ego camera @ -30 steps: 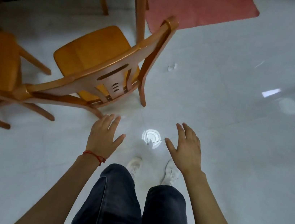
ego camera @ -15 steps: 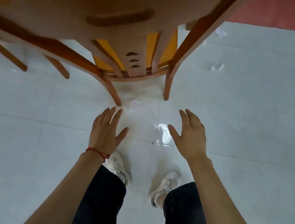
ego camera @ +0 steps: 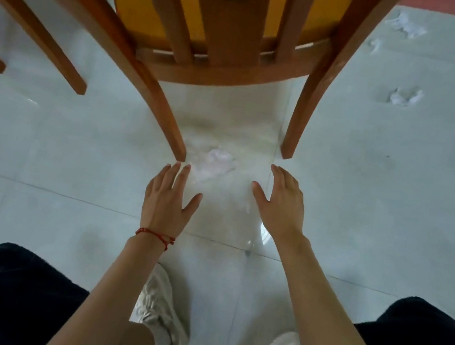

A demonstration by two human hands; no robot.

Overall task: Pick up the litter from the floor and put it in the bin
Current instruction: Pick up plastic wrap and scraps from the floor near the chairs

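A crumpled pale tissue (ego camera: 216, 163) lies on the white tiled floor between the two rear legs of a wooden chair (ego camera: 221, 63). My left hand (ego camera: 168, 197), with a red string at the wrist, hovers just short of the tissue with straight fingers and holds nothing. My right hand (ego camera: 282, 202) is held flat at the tissue's right side, also holding nothing. Further scraps of white paper litter lie at the right: one scrap (ego camera: 405, 96) beside the chair, a second scrap (ego camera: 406, 26) farther off. No bin is in view.
The chair's left rear leg (ego camera: 166, 122) ends close to my left fingertips; its right rear leg (ego camera: 301, 118) stands just beyond my right hand. Legs of another chair (ego camera: 35, 31) cross the upper left. My white shoes (ego camera: 160, 309) and dark trousers fill the bottom.
The view has dropped low and closer to the chair. Both hands have moved forward to the tissue between the chair legs, which now looks much larger.
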